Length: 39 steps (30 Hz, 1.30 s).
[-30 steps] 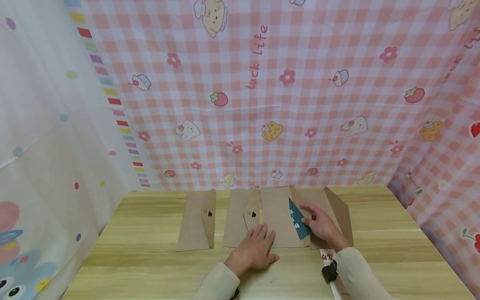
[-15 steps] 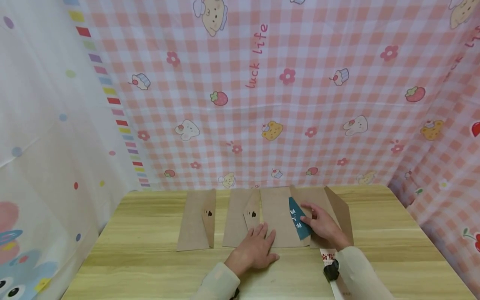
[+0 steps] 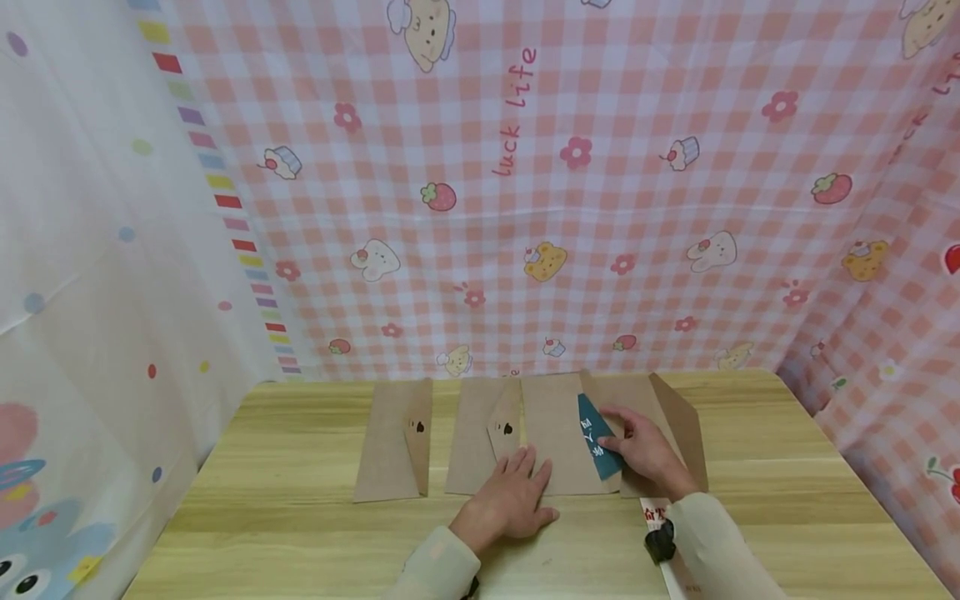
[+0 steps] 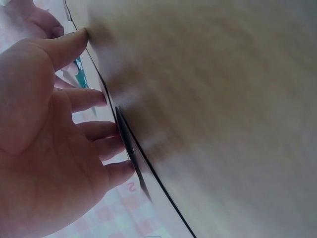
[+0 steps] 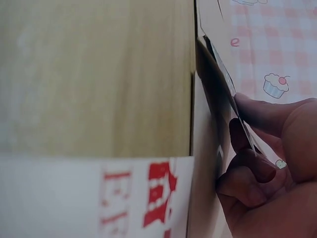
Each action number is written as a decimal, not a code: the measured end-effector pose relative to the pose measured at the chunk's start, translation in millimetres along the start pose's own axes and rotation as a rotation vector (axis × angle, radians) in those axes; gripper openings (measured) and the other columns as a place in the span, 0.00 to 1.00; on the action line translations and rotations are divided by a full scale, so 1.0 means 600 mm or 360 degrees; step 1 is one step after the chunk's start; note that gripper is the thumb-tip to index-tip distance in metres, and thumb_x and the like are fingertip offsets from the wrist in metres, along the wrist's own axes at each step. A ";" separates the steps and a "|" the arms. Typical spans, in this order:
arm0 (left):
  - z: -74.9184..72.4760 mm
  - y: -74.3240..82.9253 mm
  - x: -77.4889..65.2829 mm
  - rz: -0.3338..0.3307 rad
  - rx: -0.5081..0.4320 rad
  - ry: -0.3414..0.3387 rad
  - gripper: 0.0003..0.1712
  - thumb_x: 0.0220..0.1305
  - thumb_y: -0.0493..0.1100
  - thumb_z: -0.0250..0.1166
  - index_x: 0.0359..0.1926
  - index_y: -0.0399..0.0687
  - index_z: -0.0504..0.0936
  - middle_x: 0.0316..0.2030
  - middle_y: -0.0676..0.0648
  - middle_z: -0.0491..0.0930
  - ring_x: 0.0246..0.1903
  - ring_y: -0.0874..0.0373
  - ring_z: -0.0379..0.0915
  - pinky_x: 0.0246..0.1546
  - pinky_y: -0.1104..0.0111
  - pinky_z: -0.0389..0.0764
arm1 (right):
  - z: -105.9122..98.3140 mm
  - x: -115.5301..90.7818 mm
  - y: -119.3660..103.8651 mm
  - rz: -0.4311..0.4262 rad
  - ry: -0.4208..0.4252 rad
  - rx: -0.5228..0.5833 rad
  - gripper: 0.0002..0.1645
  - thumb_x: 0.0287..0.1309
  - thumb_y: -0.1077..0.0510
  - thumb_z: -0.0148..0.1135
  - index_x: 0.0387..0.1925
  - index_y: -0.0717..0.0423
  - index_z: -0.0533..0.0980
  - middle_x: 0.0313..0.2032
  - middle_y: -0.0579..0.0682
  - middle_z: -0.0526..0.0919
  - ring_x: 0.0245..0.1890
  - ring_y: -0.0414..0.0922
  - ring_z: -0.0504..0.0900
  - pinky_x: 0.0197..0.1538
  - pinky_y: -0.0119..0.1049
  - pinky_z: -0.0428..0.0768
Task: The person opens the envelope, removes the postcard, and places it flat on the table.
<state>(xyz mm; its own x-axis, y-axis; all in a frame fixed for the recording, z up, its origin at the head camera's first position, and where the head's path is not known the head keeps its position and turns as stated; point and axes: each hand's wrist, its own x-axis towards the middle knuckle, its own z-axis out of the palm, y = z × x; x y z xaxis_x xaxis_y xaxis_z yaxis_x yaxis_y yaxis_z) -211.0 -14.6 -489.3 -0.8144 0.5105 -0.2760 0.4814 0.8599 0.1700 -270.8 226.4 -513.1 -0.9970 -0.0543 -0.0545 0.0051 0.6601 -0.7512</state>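
Note:
In the head view my left hand (image 3: 510, 498) lies palm down with fingers spread, fingertips on the near part of the second and third brown paper envelopes. The left wrist view shows those fingertips touching the second envelope's raised flap (image 4: 130, 148). My right hand (image 3: 648, 450) pinches a teal card (image 3: 595, 437) with white writing, thumb on top. The card projects from the right-hand opening of the third envelope (image 3: 551, 442); the rest of it is hidden inside. In the right wrist view my thumb and curled fingers hold the thin card edge (image 5: 237, 110).
A closed-flap envelope (image 3: 386, 446) lies furthest left, beside the second envelope (image 3: 468, 442). At the right, a fourth envelope (image 3: 678, 425) has its flap open. A white card with red characters (image 3: 655, 508) lies near my right sleeve. A checked curtain (image 3: 480, 208) hangs behind the table.
The teal card has shifted slightly to the right, showing a bit more of its white writing. My right thumb sits further onto it. My left hand has stayed in place.

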 end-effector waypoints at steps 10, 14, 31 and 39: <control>0.002 -0.001 0.000 0.0003 0.0006 0.0012 0.42 0.69 0.64 0.56 0.76 0.52 0.58 0.77 0.43 0.51 0.77 0.51 0.44 0.74 0.54 0.52 | -0.003 -0.005 -0.006 0.0022 -0.0020 0.0087 0.31 0.63 0.63 0.64 0.67 0.55 0.70 0.55 0.63 0.75 0.43 0.52 0.73 0.43 0.41 0.76; 0.004 -0.001 0.001 0.0005 0.0008 0.0018 0.42 0.69 0.64 0.56 0.76 0.52 0.59 0.77 0.43 0.52 0.77 0.51 0.45 0.74 0.54 0.52 | -0.006 -0.005 -0.006 0.0040 -0.0019 0.0088 0.31 0.63 0.64 0.64 0.68 0.54 0.70 0.47 0.60 0.75 0.42 0.51 0.72 0.40 0.38 0.72; 0.004 -0.001 0.000 0.0001 0.0021 0.0013 0.41 0.70 0.64 0.55 0.76 0.52 0.59 0.77 0.43 0.52 0.77 0.51 0.45 0.74 0.55 0.52 | -0.011 -0.005 -0.004 0.0011 0.0015 0.0054 0.31 0.63 0.63 0.64 0.67 0.56 0.70 0.32 0.53 0.71 0.32 0.47 0.69 0.32 0.36 0.66; 0.003 -0.001 0.001 0.0004 0.0011 0.0009 0.41 0.70 0.64 0.55 0.76 0.52 0.58 0.77 0.43 0.51 0.77 0.51 0.45 0.74 0.54 0.52 | -0.013 -0.003 0.000 -0.0009 0.0001 0.0062 0.30 0.64 0.64 0.62 0.67 0.55 0.70 0.35 0.54 0.71 0.36 0.48 0.70 0.33 0.36 0.68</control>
<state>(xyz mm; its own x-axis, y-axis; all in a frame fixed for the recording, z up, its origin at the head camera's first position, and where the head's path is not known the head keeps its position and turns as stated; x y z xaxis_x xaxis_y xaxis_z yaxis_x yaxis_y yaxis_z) -211.0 -15.1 -491.4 -0.8149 0.5128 -0.2700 0.4858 0.8585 0.1643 -269.6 232.0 -507.9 -0.9971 -0.0573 -0.0498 0.0026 0.6299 -0.7767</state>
